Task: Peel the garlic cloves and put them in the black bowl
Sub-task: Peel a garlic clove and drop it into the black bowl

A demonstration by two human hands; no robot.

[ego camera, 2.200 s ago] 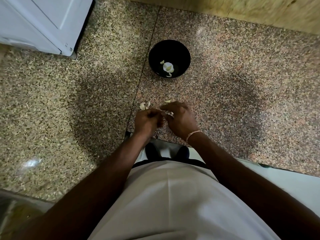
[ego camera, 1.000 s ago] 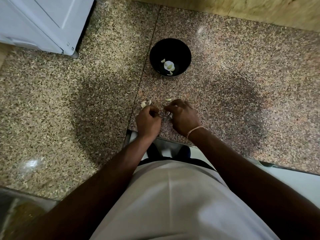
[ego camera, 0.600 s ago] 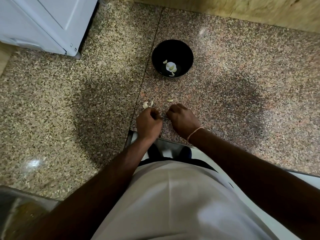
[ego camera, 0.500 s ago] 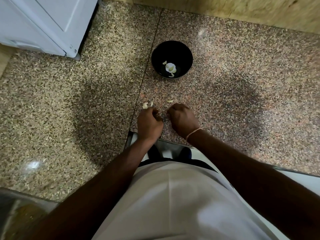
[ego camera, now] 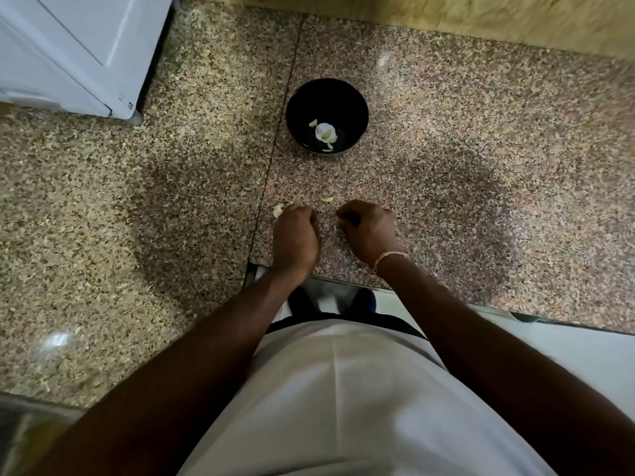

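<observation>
Fingers curl under on both my left hand [ego camera: 296, 235] and right hand [ego camera: 369, 231], so I cannot tell what either holds, while the black bowl [ego camera: 327, 115] sits straight ahead, well beyond my knuckles, roughly as near to either hand.

Your left hand [ego camera: 295, 237] and right hand [ego camera: 369, 231] hover apart with fingers curled over the speckled granite bench [ego camera: 481, 159], garlic scraps [ego camera: 327, 199] just beyond them, peeled cloves [ego camera: 324, 131] lying in the black bowl [ego camera: 327, 97] farther back.
</observation>
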